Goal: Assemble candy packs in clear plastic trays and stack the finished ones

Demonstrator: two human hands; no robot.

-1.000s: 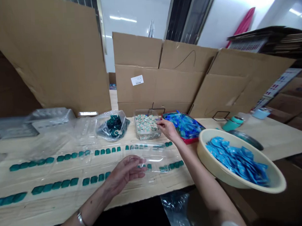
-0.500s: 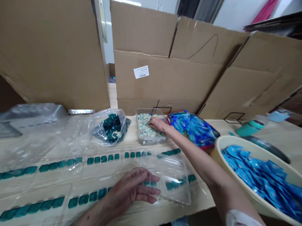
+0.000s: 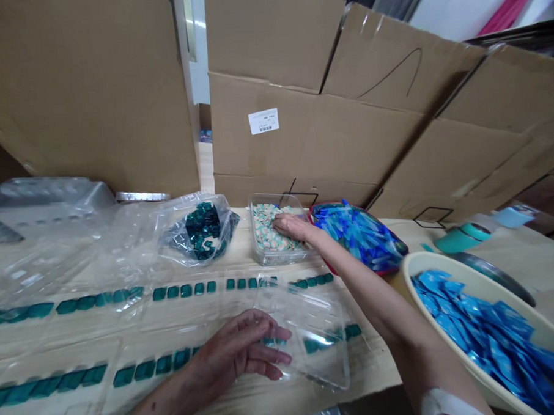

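Note:
My right hand point(image 3: 291, 226) reaches into a clear plastic box point(image 3: 279, 256) of small white and green pieces point(image 3: 266, 223). Its fingers are curled down among them, and the fingertips are hidden. Lower down, my left hand point(image 3: 250, 346) hovers palm inward with its fingers apart and nothing visible between them. Beside its fingertips, a clear plastic tray point(image 3: 330, 370) lies tilted over the row of trays. Teal square pieces point(image 3: 149, 367) sit in short rows in the clear trays across the table, some of them behind my left hand.
Left of the box lies a clear bag of dark teal pieces point(image 3: 203, 226). To the right are a pile of blue sticks point(image 3: 356, 234) and a cream tub point(image 3: 411, 275) of blue packets point(image 3: 484, 327). Cardboard point(image 3: 301, 133) walls the back. Clear containers point(image 3: 51, 199) are stacked far left.
The view has shifted slightly. My right hand stays in the box of small pieces, its fingers a little lower among them. My left hand has barely moved.

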